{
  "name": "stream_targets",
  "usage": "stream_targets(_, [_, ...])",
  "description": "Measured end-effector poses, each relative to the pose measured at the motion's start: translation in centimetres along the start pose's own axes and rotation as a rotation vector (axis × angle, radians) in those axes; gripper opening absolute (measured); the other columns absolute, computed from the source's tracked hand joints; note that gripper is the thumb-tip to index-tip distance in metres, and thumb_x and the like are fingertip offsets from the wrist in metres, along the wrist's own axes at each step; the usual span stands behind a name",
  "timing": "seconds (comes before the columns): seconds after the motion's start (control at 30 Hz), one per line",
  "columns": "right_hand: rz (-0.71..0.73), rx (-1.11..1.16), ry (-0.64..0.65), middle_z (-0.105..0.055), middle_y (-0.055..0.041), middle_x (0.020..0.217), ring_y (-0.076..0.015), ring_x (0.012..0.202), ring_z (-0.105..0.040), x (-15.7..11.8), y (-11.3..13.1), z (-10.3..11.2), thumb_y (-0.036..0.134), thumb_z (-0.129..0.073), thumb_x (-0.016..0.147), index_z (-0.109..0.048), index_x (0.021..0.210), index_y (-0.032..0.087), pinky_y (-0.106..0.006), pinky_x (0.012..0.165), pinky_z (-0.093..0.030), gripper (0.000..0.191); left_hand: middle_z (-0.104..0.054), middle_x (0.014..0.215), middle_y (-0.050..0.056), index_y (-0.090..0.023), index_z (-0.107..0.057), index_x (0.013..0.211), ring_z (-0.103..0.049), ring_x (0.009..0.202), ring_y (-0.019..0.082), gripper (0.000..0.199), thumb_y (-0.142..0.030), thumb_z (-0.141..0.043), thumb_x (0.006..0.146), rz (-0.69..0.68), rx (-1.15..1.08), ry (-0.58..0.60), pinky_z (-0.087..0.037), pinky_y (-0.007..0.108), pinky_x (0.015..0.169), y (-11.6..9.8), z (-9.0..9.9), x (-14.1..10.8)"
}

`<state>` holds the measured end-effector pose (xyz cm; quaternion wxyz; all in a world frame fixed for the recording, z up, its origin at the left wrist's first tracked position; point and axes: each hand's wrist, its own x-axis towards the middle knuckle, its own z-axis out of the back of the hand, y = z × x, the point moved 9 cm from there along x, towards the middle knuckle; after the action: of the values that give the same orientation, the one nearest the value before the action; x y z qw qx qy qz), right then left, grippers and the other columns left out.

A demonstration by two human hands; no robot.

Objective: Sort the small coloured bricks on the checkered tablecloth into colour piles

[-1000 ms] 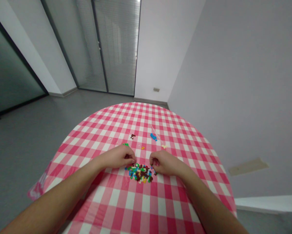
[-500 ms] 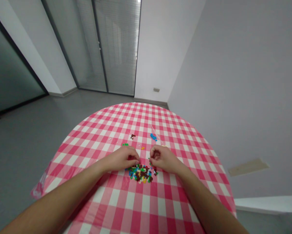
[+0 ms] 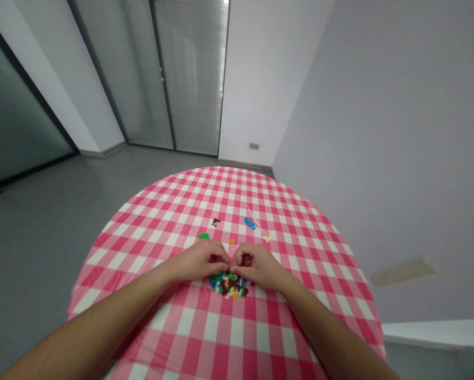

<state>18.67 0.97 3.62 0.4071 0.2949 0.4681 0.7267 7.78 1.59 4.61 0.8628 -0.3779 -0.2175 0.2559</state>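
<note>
A heap of small plastic building pieces in brown, green, blue, yellow and white lies in front of me. Over its far edge my left hand is closed in a pinch, thumb against fingers. My right hand pinches too, its fingertips almost meeting the left ones. A speck of green shows between the two sets of fingertips, but whether it is held or part of the heap is unclear. Part of the heap is hidden under both hands.
Beyond my hands lie sorted groups: green pieces, brown pieces, blue pieces, yellow pieces and cream pieces. Everything rests on a round table with a pink-and-white checked cloth. A wall stands at the right.
My right hand has moved left and slightly nearer to me, bringing its fingertips to the left hand's. The cream pieces it partly covered now show. The left hand has shifted only slightly.
</note>
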Motion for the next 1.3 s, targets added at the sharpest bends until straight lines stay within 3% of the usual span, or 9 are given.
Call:
stream_targets(0.3, [0.005, -0.067, 0.005, -0.061, 0.0016, 0.066, -0.0111, 0.058, -0.055, 0.0, 0.8, -0.5, 0.019, -0.072, 0.075, -0.060, 0.071, 0.019, -0.021, 0.053, -0.041, 0.013, -0.070, 0.079, 0.004, -0.017, -0.074, 0.082, -0.063, 0.074, 0.015, 0.013, -0.018, -0.062, 0.084, 0.036, -0.029, 0.049, -0.047, 0.026, 0.072, -0.7, 0.3, 0.0])
stream_targets(0.4, [0.021, -0.158, -0.051, -0.067, -0.0010, 0.072, -0.0132, 0.063, -0.060, 0.0, 1.1, 0.7, 0.019, -0.069, 0.078, -0.064, 0.075, 0.019, -0.023, 0.058, -0.046, 0.006, -0.072, 0.084, 0.004, -0.018, -0.075, 0.084, -0.064, 0.078, 0.016, 0.015, -0.020, -0.060, 0.084, 0.104, 0.015, -0.009, -0.048, 0.027, 0.073, 0.5, 2.5, -0.4])
stream_targets(0.47, [0.020, -0.243, -0.105, -0.070, -0.0031, 0.078, -0.0147, 0.069, -0.064, 0.0, 1.3, 2.0, 0.019, -0.066, 0.081, -0.068, 0.079, 0.019, -0.025, 0.063, -0.049, 0.002, -0.073, 0.087, 0.004, -0.019, -0.075, 0.085, -0.065, 0.079, 0.017, 0.016, -0.022, -0.059, 0.083, 0.228, 0.097, -0.069, -0.047, 0.027, 0.072, 2.3, 4.7, -1.0])
stream_targets(0.6, [-0.011, -0.441, -0.121, -0.075, -0.0066, 0.088, -0.0182, 0.078, -0.068, 0.0, 1.1, 3.8, 0.017, -0.063, 0.082, -0.073, 0.087, 0.019, -0.028, 0.069, -0.050, 0.012, -0.075, 0.085, 0.005, -0.018, -0.075, 0.081, -0.065, 0.076, 0.019, 0.020, -0.026, -0.057, 0.081, 0.446, 0.234, -0.074, -0.044, 0.027, 0.067, 5.0, 7.7, -2.6])
stream_targets(0.9, [-0.176, -0.473, 0.174, -0.077, -0.0047, 0.080, -0.0155, 0.068, -0.068, -0.6, -0.6, 2.7, 0.012, -0.060, 0.080, -0.077, 0.080, 0.018, -0.024, 0.061, -0.046, 0.018, -0.075, 0.079, 0.003, -0.020, -0.077, 0.080, -0.064, 0.067, 0.019, 0.023, -0.030, -0.057, 0.078, 0.510, 0.339, 0.078, -0.039, 0.027, 0.059, 6.7, 6.6, -2.9])
stream_targets(1.13, [-0.073, -0.464, 0.242, -0.073, -0.0011, 0.069, -0.0112, 0.057, -0.061, -0.5, -1.0, 1.5, 0.013, -0.058, 0.079, -0.077, 0.079, 0.018, -0.021, 0.055, -0.041, 0.020, -0.073, 0.073, 0.002, -0.020, -0.073, 0.073, -0.062, 0.065, 0.019, 0.021, -0.030, -0.055, 0.076, 0.515, 0.312, 0.071, -0.038, 0.028, 0.058, 6.9, 6.4, -2.9])
stream_targets(1.3, [-0.004, -0.498, 0.178, -0.073, -0.0022, 0.070, -0.0124, 0.059, -0.060, -0.3, -0.8, 1.4, 0.014, -0.059, 0.080, -0.076, 0.077, 0.019, -0.023, 0.056, -0.041, 0.019, -0.072, 0.072, 0.002, -0.019, -0.071, 0.072, -0.062, 0.066, 0.019, 0.018, -0.028, -0.055, 0.075, 0.483, 0.291, 0.047, -0.038, 0.027, 0.059, 6.4, 6.4, -2.7])
